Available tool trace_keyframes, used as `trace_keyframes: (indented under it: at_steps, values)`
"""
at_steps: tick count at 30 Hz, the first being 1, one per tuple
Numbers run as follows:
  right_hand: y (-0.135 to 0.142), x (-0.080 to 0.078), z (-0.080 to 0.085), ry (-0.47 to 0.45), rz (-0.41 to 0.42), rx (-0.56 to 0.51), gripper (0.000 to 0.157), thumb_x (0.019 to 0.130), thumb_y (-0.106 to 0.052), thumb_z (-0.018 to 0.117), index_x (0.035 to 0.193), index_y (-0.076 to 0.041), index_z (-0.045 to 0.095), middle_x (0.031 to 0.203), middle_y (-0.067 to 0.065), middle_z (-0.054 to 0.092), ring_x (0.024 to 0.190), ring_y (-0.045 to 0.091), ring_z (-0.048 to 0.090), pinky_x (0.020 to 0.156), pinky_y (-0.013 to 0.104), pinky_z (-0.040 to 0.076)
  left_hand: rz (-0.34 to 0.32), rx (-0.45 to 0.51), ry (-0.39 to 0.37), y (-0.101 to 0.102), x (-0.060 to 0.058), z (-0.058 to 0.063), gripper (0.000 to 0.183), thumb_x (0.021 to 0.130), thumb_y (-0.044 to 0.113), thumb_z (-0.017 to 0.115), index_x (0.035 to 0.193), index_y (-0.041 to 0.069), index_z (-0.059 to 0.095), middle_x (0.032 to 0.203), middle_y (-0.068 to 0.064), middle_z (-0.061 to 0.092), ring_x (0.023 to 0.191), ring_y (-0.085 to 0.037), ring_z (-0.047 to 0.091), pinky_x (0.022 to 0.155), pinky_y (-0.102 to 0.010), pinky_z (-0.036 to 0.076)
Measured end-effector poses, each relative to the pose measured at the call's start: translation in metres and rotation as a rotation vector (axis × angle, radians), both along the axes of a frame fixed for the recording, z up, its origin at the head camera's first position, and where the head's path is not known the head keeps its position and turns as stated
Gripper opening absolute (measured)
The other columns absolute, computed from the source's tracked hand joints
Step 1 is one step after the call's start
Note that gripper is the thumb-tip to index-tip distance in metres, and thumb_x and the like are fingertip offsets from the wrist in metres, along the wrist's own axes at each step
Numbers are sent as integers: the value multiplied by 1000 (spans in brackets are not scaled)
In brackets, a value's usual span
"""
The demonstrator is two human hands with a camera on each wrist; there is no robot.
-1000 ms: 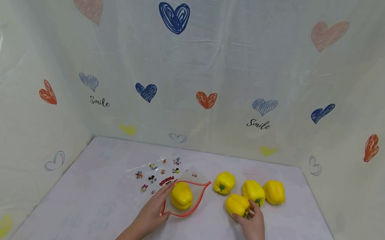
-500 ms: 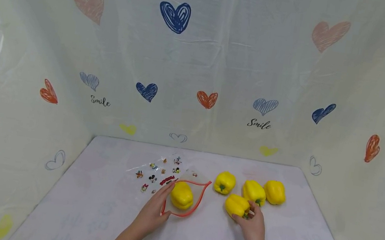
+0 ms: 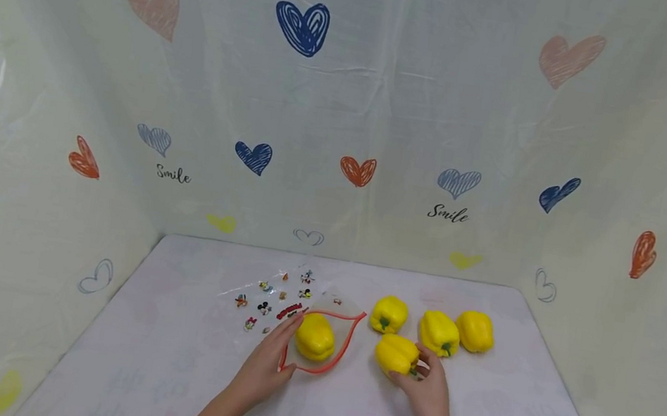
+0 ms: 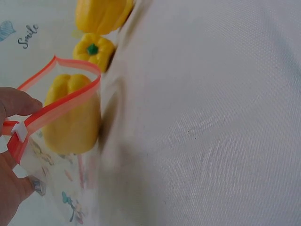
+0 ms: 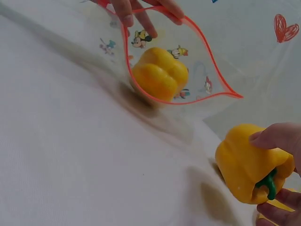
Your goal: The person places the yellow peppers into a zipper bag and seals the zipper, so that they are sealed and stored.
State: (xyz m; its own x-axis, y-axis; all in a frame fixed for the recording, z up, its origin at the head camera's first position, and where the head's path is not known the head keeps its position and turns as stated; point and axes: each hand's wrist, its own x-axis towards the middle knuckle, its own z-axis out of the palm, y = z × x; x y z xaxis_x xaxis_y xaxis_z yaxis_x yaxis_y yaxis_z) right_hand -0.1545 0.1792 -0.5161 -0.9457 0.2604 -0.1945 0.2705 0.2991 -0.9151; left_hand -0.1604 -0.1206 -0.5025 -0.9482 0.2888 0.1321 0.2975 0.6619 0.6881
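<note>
A clear zip bag (image 3: 266,298) with cartoon prints lies on the table, its red-edged mouth spread wide. One yellow bell pepper (image 3: 315,338) sits inside, near the opening. My left hand (image 3: 265,363) holds the bag's rim at the left end, by the white slider (image 4: 20,132). To the right, my right hand (image 3: 428,388) grips a second yellow bell pepper (image 5: 247,162) between thumb and fingers, its green stem facing the palm side. That pepper is outside the bag, a short way right of the mouth. Part of it is covered by the fingers.
Behind the held pepper stand three more yellow bell peppers: one at the left (image 3: 389,314), a middle pepper (image 3: 439,333) and a right pepper (image 3: 475,331). The white table (image 3: 159,354) ends at a heart-printed curtain (image 3: 409,126) behind and at both sides.
My right hand has moved slightly left with its pepper, nearer the bag and away from the middle pepper. The left hand and the bag stay in place.
</note>
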Motion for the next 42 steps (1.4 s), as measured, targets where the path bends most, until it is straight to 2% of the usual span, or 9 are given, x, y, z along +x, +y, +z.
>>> trace_keyframes:
  at_steps: [9,29,42]
  values:
    - [-20,9,13,13,50,12,76,73,-10,83,138,-4,45,136,20,47,116,37,49,100,55,39,1,-1,2,0,1,1,86,77,-1,79,151,10,36,157,-5,30,140,-28,33,108,-51,36]
    - [-53,16,13,60,148,34,75,68,-12,88,133,-4,53,130,13,54,108,30,54,93,50,45,0,18,0,1,1,1,87,76,-2,79,151,10,36,157,-3,30,140,-30,33,107,-54,35]
    - [-70,14,15,46,189,29,75,69,-18,89,133,-5,53,129,12,54,106,28,54,91,49,47,-9,4,25,1,4,2,87,76,-1,79,151,11,36,159,2,27,140,-27,33,109,-54,32]
